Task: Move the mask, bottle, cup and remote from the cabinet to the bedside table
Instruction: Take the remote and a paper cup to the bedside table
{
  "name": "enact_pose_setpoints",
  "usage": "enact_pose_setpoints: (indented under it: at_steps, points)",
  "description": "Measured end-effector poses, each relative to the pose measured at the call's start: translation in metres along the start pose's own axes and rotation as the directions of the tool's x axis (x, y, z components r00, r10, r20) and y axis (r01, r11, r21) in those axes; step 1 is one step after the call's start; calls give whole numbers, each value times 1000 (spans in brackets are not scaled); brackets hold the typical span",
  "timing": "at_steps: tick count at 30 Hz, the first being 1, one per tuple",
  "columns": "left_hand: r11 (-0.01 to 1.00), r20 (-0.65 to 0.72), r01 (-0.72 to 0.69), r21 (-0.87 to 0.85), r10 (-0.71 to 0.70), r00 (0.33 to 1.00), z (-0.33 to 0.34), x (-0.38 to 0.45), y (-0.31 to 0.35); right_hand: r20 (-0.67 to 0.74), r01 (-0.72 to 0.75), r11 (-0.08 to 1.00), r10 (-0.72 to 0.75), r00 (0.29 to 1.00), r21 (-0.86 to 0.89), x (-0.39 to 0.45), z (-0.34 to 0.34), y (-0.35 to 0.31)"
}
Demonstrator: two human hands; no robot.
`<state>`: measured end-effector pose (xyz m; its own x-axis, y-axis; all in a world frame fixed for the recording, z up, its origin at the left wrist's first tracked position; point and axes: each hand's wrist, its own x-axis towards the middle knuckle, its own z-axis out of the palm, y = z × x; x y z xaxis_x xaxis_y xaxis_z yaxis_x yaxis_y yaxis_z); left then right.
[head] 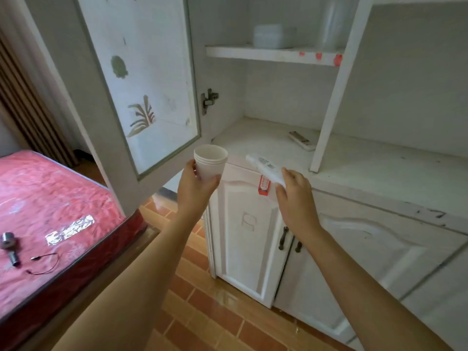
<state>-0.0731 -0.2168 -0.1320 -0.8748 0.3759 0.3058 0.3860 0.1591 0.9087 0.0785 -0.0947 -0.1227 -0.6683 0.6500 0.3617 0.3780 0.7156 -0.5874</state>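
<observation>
Both forearms bare, no sleeves or jewellery.

I see soft, even daylight; the white cabinet (278, 102) interior reads pale and low in contrast. No hard shadows, only faint shade under the upper shelf (273, 55). Glare streaks show on the tiled floor (222, 323) and on the foil patch (69, 230) on the bed. Wide-angle bending curves the cabinet door (141, 79) and frame edges. Items on the upper shelf look soft, slightly blurred.

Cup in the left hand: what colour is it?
Plain white, no print; the cup looks like several nested together. The head view, the only one, shows it in the left hand.
</observation>
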Motion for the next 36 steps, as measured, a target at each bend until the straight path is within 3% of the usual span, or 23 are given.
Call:
enact_pose_setpoints:
  at_steps: [15, 24, 36]
  points:
    - [996, -104, 25, 82, -16, 994, -109, -164, -9, 61, 12, 999, -15, 998, 43, -173, -29, -44]
    - [995, -188, 73, 72, -58, 980, -132, -258, 14, 106, 94, 994, -100, 989, 57, -248, -70, -47]
    - [970, -499, 215, 111, -133, 857, -143, -428, 56, 269, 298, 943, -328, 905, 147, -345, -124, -15]
